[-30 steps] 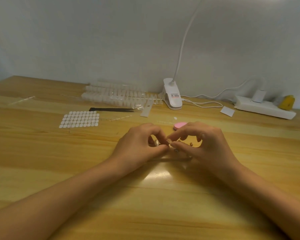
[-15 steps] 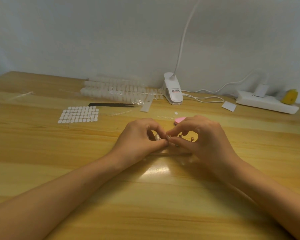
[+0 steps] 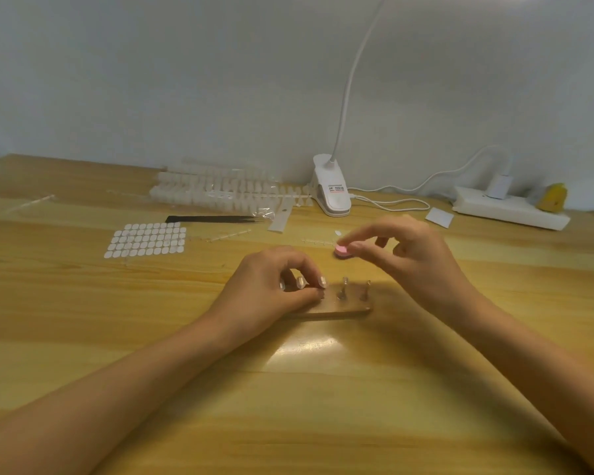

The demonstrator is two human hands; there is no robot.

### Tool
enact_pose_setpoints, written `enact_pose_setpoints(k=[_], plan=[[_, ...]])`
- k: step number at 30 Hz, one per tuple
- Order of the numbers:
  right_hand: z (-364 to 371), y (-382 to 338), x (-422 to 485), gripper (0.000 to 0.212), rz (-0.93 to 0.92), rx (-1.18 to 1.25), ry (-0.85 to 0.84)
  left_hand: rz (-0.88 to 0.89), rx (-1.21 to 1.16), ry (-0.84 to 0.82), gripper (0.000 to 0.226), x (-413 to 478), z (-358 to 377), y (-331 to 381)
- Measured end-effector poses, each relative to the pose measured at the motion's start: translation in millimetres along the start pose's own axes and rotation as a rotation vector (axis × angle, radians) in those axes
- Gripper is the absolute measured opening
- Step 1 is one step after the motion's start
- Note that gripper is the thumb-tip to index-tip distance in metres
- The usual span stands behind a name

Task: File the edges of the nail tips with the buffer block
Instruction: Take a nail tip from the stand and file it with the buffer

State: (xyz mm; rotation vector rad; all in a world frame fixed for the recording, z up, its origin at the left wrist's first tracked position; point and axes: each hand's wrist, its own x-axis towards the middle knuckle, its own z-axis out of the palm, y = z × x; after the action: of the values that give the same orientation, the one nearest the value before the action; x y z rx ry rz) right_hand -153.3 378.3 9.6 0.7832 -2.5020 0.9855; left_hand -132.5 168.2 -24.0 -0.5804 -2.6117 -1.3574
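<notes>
A brown stand (image 3: 343, 308) with upright pegs lies on the wooden table at centre. Two pegs (image 3: 344, 286) at its right end carry small clear nail tips. My left hand (image 3: 271, 293) has its fingers curled over the stand's left end and holds it down, hiding the pegs there. Just beyond the stand lies the pink buffer block (image 3: 342, 252), flat on the table. My right hand (image 3: 412, 252) reaches over to it, with index fingertip and thumb pinching the block.
Behind are a white clip lamp (image 3: 333, 192) with its cable, a power strip (image 3: 508, 209), a yellow object (image 3: 552, 197), packs of nail tips (image 3: 220, 190), a black tool (image 3: 213, 219), a sheet of adhesive tabs (image 3: 146, 240) and a white paper square (image 3: 439, 217).
My right hand has left the stand, where both hands were close together, and moved back and right to the pink buffer block. The left hand stays on the stand.
</notes>
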Motion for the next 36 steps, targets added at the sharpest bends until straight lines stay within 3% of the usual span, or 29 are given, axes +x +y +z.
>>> enact_pose_setpoints(k=[2,5,7,10,17,22,25,30,34,36], plan=[[-12,16,17,0.016,0.100,-0.079,-0.055,-0.076,-0.018,-0.148,0.032,3,-9,2],[-9,35,32,0.032,0.196,-0.187,-0.197,-0.193,-0.156,-0.278,0.056,13,-28,5],[1,39,36,0.037,0.179,-0.173,-0.252,-0.222,-0.172,-0.247,0.049,23,-35,2],[13,42,38,0.025,0.147,-0.160,-0.233,-0.133,0.067,-0.137,0.013,45,-27,-5],[7,53,33,0.010,0.122,-0.098,-0.149,0.027,0.366,-0.105,0.020,98,7,-14],[7,62,38,0.016,0.212,-0.320,-0.107,-0.028,0.299,-0.132,0.007,108,9,-14],[19,55,37,0.022,0.128,-0.246,-0.093,0.032,0.307,-0.130,0.008,102,7,-13],[25,44,33,0.009,-0.026,0.010,0.012,0.151,0.288,-0.015,0.007,84,9,-14],[28,41,31,0.012,-0.145,-0.050,0.056,0.050,0.182,-0.096,0.018,75,2,-15],[26,40,30,0.010,-0.229,-0.105,0.081,-0.030,0.043,-0.188,0.013,72,-5,-14]])
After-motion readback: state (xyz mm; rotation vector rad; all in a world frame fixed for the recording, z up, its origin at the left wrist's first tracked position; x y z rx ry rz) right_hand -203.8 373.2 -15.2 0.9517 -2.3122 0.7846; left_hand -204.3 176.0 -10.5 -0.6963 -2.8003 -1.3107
